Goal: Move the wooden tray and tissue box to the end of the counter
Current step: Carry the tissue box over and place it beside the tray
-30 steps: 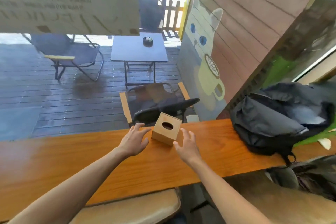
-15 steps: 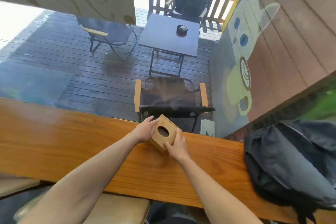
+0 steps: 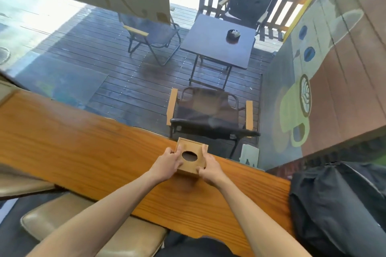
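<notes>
A square wooden tissue box (image 3: 191,157) with an oval hole in its top is on the orange wooden counter (image 3: 83,152), close to the far edge by the window. My left hand (image 3: 167,162) grips its left side and my right hand (image 3: 210,167) grips its right side, thumbs on the top. No tissue shows in the hole. No wooden tray is in view.
A black backpack (image 3: 338,204) lies on the counter at the right. Tan padded stools (image 3: 94,233) stand under the counter's near edge. Behind the window glass are deck chairs (image 3: 208,115) and a dark table (image 3: 221,39). The counter stretches away to the left.
Both hands closed in from beside the box and now clasp it on both sides. The view swung left and tilted down, showing more of the counter's left part.
</notes>
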